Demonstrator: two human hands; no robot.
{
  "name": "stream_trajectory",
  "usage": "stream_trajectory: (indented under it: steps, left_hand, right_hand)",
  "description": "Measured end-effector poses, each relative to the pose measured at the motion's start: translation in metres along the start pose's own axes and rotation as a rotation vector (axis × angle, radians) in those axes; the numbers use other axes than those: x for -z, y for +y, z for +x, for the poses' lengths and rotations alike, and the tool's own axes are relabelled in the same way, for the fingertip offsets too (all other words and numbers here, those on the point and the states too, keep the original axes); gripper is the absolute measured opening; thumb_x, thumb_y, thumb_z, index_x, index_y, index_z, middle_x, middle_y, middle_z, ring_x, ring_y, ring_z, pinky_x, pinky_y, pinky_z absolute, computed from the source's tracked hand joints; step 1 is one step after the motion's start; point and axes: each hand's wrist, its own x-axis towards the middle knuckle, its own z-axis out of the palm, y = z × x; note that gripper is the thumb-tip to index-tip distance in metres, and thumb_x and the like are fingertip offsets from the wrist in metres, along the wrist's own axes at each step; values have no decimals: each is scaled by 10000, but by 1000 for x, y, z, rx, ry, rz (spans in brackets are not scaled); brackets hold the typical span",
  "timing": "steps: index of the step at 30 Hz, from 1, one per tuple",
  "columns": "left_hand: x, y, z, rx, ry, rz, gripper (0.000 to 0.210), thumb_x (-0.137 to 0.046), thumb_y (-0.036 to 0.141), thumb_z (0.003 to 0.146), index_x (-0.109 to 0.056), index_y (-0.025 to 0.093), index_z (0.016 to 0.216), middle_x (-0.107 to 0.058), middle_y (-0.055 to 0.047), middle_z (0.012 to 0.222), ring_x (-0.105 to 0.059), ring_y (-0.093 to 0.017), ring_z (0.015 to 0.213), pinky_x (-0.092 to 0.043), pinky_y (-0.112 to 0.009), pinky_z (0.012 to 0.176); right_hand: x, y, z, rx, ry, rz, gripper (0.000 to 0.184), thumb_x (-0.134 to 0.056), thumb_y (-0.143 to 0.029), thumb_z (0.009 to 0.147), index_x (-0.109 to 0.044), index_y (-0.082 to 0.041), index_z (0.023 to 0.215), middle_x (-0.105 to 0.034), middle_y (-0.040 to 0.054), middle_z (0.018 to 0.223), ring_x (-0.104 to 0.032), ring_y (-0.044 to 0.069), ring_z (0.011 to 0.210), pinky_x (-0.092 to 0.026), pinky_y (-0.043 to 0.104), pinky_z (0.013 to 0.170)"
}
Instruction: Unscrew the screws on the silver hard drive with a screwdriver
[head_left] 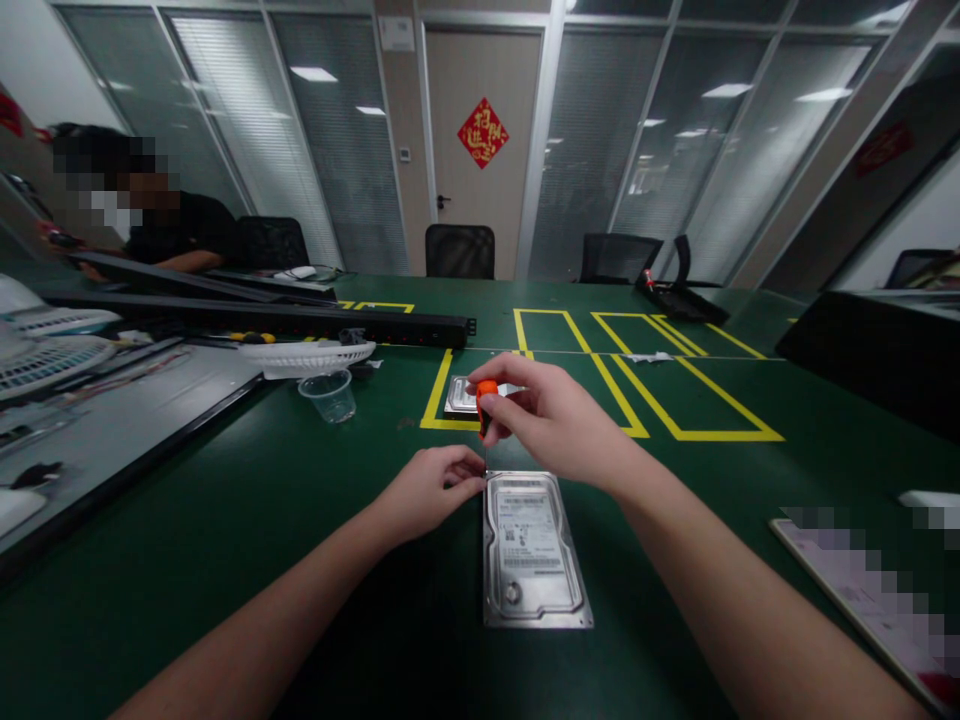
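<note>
Screwdriver [487, 390], clamped in right fingers [508, 412], is seemingly applied to hard drive [529, 548]; steady pressure is required; left fingers [466, 490], hold unclear.

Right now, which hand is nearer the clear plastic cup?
Left. The left hand is right of the plastic cup and lower in view; the right hand is farther right, holding the orange handle.

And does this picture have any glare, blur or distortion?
Head view: tall glass panels show bright reflected lights and lean near both edges, probably wide-lens distortion; small print on the nearer silver metal hard drive is too soft to read; blocky pixels cover part of the pale flat slab at lower right.
</note>
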Motion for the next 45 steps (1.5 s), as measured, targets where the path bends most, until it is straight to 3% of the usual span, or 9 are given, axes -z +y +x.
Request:
stream_trajectory:
  steps: [4, 12, 15, 20, 25, 30, 34, 40, 45]
  left_hand:
    - [0, 0, 0, -6, -3, 13, 194, -711, 264, 897, -740, 143, 1046, -805, -95, 1025, -770, -232, 923, -611, -351, 845]
    - [0, -1, 0, -15, 6, 14, 192, -716, 263, 884, -743, 148, 1035, -803, -88, 1012, -768, -231, 910, -605, -343, 835]
    - [0, 0, 0, -11, 7, 17, 193, -713, 261, 888, -740, 141, 1037, -799, -89, 1000, -763, -228, 896, -601, -339, 820]
    - [1, 1, 0, -8, 8, 35, 181, -712, 243, 893, -739, 141, 1041, -794, -86, 1000, -758, -222, 885, -602, -341, 816]
    - [1, 1, 0, 3, 3, 18, 189, -722, 242, 895, -735, 135, 1050, -799, -94, 1026, -770, -228, 917, -610, -354, 854]
    - [0, -2, 1, 5, -9, -12, 189, -720, 246, 898, -729, 135, 1050, -800, -99, 1025, -770, -232, 924, -612, -366, 860]
    - [0, -2, 1, 5, -14, -11, 203, -713, 254, 897, -731, 128, 1056, -801, -108, 1022, -767, -235, 908, -608, -370, 840]
    - [0, 2, 0, -10, -8, 4, 192, -710, 249, 894, -739, 128, 1041, -799, -105, 1020, -764, -233, 913, -604, -357, 838]
    - [0, 1, 0, -9, -6, 2, 207, -711, 259, 896, -739, 130, 1055, -801, -98, 1021, -767, -230, 920, -605, -350, 849]
  right_hand:
    - [0, 0, 0, 27, 16, -21, 73, -643, -245, 969, -599, -223, 1023, -691, -6, 888, -719, 138, 676, -589, 289, 627]
    - [0, 5, -1, 32, 47, -29, 204, -716, -311, 926, -530, -243, 974, -655, -27, 885, -672, 117, 606, -534, 261, 543]
    - [0, 3, -1, 57, 43, -45, 172, -708, -275, 933, -567, -249, 1029, -678, -20, 959, -661, 100, 603, -541, 256, 563]
    - [1, -2, 0, 0, -29, -12, 78, -655, -240, 976, -639, -228, 1051, -695, -11, 893, -723, 131, 671, -587, 274, 637]
    - [5, -4, 0, -37, -78, 28, 251, -453, -147, 1058, -623, -193, 1236, -717, 10, 830, -768, 148, 781, -616, 293, 754]
    - [3, 0, 1, -5, -7, 28, 46, -570, -223, 1027, -601, -207, 1056, -690, -7, 844, -745, 142, 717, -606, 285, 674]
    - [2, 3, 0, -7, 62, -6, 187, -695, -306, 958, -528, -223, 935, -655, -26, 826, -725, 147, 660, -576, 279, 588]
    - [2, 3, 0, 60, 28, -41, 120, -651, -292, 982, -611, -239, 1083, -666, -10, 1001, -686, 99, 615, -556, 263, 583]
    - [3, 3, 1, 5, -26, -54, 203, -500, -285, 1060, -663, -196, 1140, -659, -5, 838, -706, 126, 672, -555, 266, 645]
